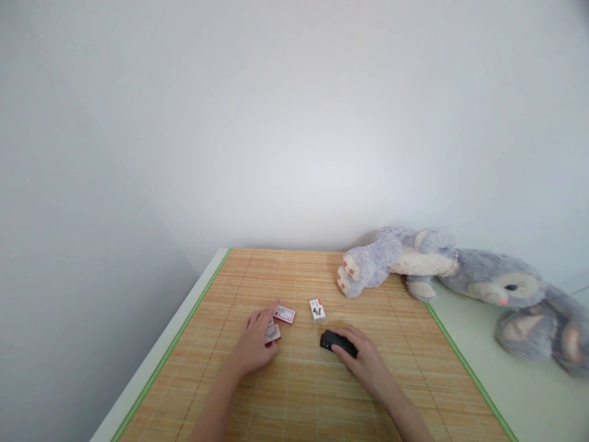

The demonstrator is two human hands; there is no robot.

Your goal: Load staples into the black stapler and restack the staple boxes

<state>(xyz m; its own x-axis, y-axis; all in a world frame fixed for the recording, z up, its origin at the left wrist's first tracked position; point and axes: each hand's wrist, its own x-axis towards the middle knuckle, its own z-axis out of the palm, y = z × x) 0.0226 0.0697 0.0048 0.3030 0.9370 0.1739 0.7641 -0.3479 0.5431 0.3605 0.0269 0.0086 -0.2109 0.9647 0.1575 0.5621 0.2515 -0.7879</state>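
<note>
The right hand (363, 359) grips a black object (340, 344), possibly a stapler, its four-o'clock end hidden.

Bare mat (294, 393) lies nearest; the plush toy (400, 255) blocks far right.

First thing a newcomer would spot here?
Likely the big grey plush toy, sprawled at the right rear with its head past the edge of the bamboo mat. Next, the dark stapler-like tool in the right hand, standing out against the pale mat. Then the small red-edged boxes by the left hand, with a white box to their right.
</note>
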